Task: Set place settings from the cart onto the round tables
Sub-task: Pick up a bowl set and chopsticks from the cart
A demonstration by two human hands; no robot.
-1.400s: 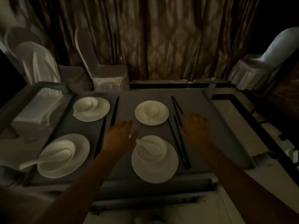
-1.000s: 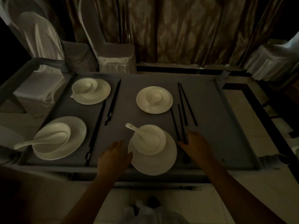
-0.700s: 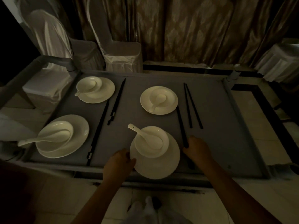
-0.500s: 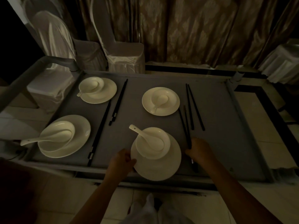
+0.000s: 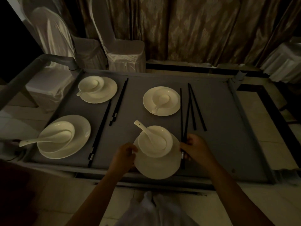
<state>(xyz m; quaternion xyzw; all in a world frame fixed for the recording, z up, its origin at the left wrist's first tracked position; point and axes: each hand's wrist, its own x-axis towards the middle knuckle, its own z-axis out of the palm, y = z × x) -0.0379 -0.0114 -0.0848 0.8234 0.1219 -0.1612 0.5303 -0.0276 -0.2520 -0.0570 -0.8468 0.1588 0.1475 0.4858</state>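
Note:
A grey cart [image 5: 216,144] carries several white place settings, each a plate with a bowl and spoon. At the near edge, my left hand [image 5: 124,154] grips the left rim of the nearest plate [image 5: 157,167], which holds a bowl [image 5: 155,141] and a spoon [image 5: 145,130]. My right hand [image 5: 196,148] is closed on a pair of black chopsticks [image 5: 184,121] just right of that plate, their far ends fanned apart. Another chopstick pair [image 5: 197,108] lies loose beside them.
Three more settings sit on the cart: far right [image 5: 161,101], far left [image 5: 97,89], near left [image 5: 63,136]. Black chopsticks [image 5: 118,101] and another pair [image 5: 100,134] lie between them. White-covered chairs [image 5: 123,48] and curtains stand behind; a cart handle [image 5: 32,69] rises at left.
Both hands drew back from the cart's middle to the nearest setting. My left hand took the plate's rim and my right hand closed on the chopsticks and lifted their far ends.

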